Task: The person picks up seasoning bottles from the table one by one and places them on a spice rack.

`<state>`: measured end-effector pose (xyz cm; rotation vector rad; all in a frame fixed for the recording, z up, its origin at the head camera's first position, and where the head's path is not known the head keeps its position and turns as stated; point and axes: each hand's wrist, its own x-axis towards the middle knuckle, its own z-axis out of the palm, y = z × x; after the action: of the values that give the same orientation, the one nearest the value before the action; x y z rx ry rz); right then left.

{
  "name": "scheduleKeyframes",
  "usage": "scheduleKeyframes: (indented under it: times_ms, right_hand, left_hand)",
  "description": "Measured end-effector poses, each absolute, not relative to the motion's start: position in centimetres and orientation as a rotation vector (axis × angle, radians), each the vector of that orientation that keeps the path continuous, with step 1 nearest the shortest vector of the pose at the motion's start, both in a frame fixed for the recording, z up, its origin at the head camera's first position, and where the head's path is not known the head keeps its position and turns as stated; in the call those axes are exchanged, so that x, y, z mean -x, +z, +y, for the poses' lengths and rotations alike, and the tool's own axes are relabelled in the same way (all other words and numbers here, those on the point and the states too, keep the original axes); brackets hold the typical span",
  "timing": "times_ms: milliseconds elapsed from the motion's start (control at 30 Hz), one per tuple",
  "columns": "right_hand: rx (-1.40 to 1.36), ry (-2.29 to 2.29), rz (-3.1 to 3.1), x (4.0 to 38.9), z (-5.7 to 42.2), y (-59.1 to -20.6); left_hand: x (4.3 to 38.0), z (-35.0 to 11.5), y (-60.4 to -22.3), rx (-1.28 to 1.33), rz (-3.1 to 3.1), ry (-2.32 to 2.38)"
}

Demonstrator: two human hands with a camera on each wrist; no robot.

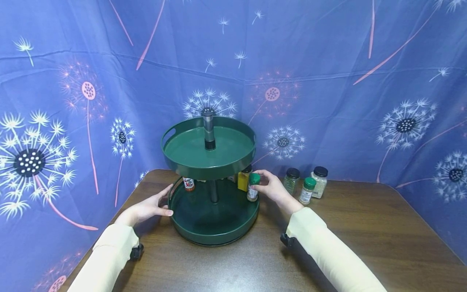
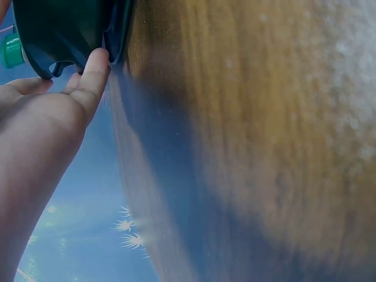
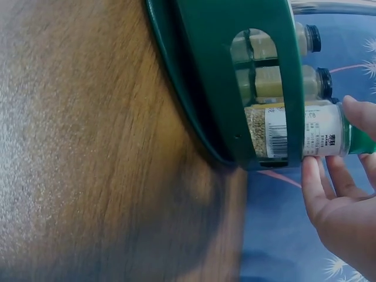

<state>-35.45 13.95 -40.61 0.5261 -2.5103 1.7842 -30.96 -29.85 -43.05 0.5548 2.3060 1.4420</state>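
- Green-capped jar [image 1: 252,194] is upright at the right edge of the lower tray [image 1: 215,236], near the centre of the head view; I cannot tell whether its base touches down.
- Right hand [image 1: 271,187] pinches that jar near its top, between thumb and fingers.
- Left hand [image 1: 147,209], left of centre, touches the lower tray's side with thumb and fingers spread wide.
- Loading seems partly done: a red-and-white bottle [image 1: 189,184] and a yellow jar [image 1: 243,181] stand on the lower tray. Apparently left are 3 containers right of centre on the table: a herb jar [image 1: 291,182], a small green-topped shaker [image 1: 307,191] and a pale-filled jar [image 1: 319,183].
- Only the right wrist view shows the held jar's barcode [image 3: 277,141] through the handle slot [image 3: 238,73], plus 2 black-capped containers [image 3: 309,82] above it in frame.
- Only the head view shows the upper tray's inside [image 1: 189,152].
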Motion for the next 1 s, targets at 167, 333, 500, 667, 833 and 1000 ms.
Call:
scheduleKeyframes:
  times_ms: [167, 333, 500, 667, 833, 1000]
  right_hand:
    - [-0.542, 1.719, -2.549, 35.5, 14.1, -40.8]
    - [-0.539, 1.693, -2.57, 35.5, 14.1, -40.7]
    - [-0.516, 1.692, -2.576, 35.3, 14.1, -40.4]
    - [-0.48, 1.668, -2.608, 35.0, 14.3, -39.8]
    - [-0.526, 1.659, -2.623, 34.4, 14.8, -38.6]
    - [-0.586, 1.67, -2.624, 33.7, 15.5, -37.1]
  left_hand:
    - [30.9, -29.9, -43.0, -0.549, 2.315, 1.422]
    - [31.0, -29.9, -43.0, -0.532, 2.306, 1.428]
    - [31.1, -29.9, -43.1, -0.524, 2.303, 1.427]
    - [31.0, -29.9, -43.0, -0.527, 2.305, 1.436]
    - [30.9, -29.9, -43.0, -0.547, 2.306, 1.441]
    - [31.0, -29.9, -43.1, -0.521, 2.282, 1.457]
